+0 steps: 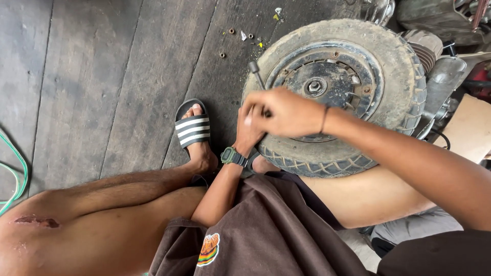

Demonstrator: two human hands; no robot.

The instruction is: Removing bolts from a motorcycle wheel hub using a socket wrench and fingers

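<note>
A small dusty scooter wheel (pixel 394 66) with a black rim and a centre nut (pixel 315 86) lies flat on the wooden floor in front of me. My right hand (pixel 289 111) is closed around a metal socket tool (pixel 255 72) whose shaft sticks up and to the left over the tyre's near-left edge. My left hand (pixel 249 134), with a green wristwatch (pixel 233 156) on its wrist, presses against the tyre just under the right hand; its fingers are mostly hidden, so I cannot tell whether it grips anything.
Several loose nuts (pixel 231 31) and bits of debris lie on the floorboards beyond the wheel. My left foot in a black striped slide sandal (pixel 193 128) rests beside the tyre. Scooter bodywork (pixel 445 76) stands at the right, a green hose (pixel 15 174) at the left.
</note>
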